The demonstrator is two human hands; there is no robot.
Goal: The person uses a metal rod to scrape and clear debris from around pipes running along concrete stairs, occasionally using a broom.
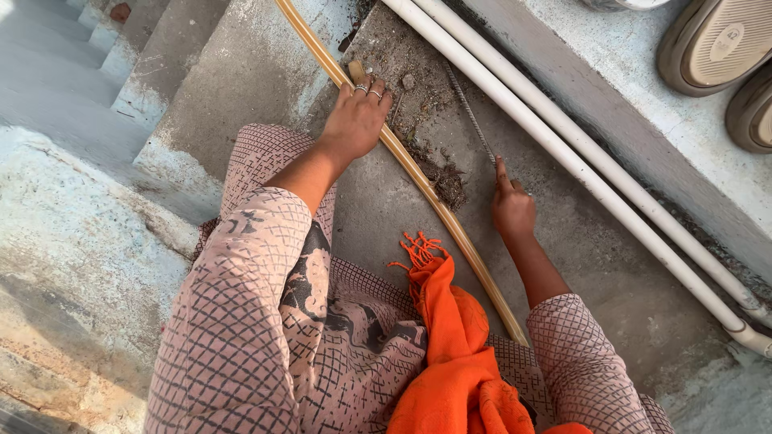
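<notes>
My left hand (358,120), with rings on two fingers, rests flat on a long tan hose (450,229) that runs diagonally over a concrete step (386,209). A small flat tan piece (356,72) pokes out above its fingers. My right hand (511,207) grips the lower end of a thin twisted metal rod (469,112), whose far end lies in dirt and debris (446,181) piled against the hose.
Two white pipes (579,153) run diagonally along the foot of a pale blue ledge (611,88). Two sandals (728,52) sit on that ledge at top right. Concrete stairs (161,64) drop away at left. An orange scarf (450,345) hangs in front of me.
</notes>
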